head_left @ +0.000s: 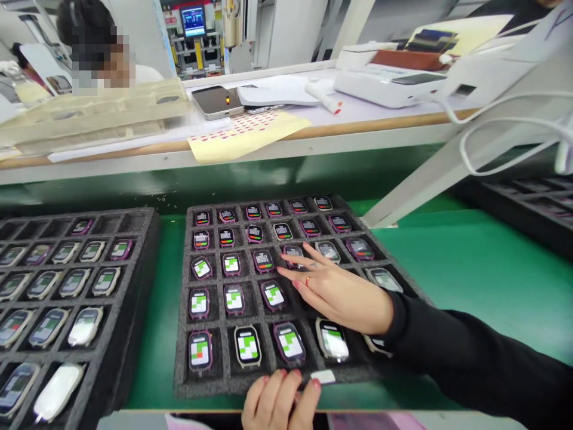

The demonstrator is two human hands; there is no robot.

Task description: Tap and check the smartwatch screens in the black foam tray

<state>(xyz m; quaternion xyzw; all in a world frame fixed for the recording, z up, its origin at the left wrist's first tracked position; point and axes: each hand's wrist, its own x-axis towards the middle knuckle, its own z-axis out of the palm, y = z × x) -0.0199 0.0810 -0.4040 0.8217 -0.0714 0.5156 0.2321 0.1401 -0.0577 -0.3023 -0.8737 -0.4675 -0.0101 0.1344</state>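
Note:
In the head view, a dark grey foam tray [182,358] lies on the green bench, with smartwatch bodies in its square cells. My right hand [342,292] reaches over it from the right, palm down and fingers spread. Its fingertips are at a purple-framed smartwatch [294,255] in the third row; whether they press the screen I cannot tell. At the tray's front edge my left hand [282,401] rests with its fingers bent together against the rim. Back-row watches, such as one purple watch [253,212], show text with a red-green bar. Front ones, like a cream watch [247,346], show green-and-white blocks.
A second foam tray [114,334] of watches stands at left, another dark tray [514,206] at far right. A slanted white post [416,173] rises behind. The shelf above holds a phone [217,101], yellow sticker sheet [250,137] and white device [385,86]. A person sits opposite.

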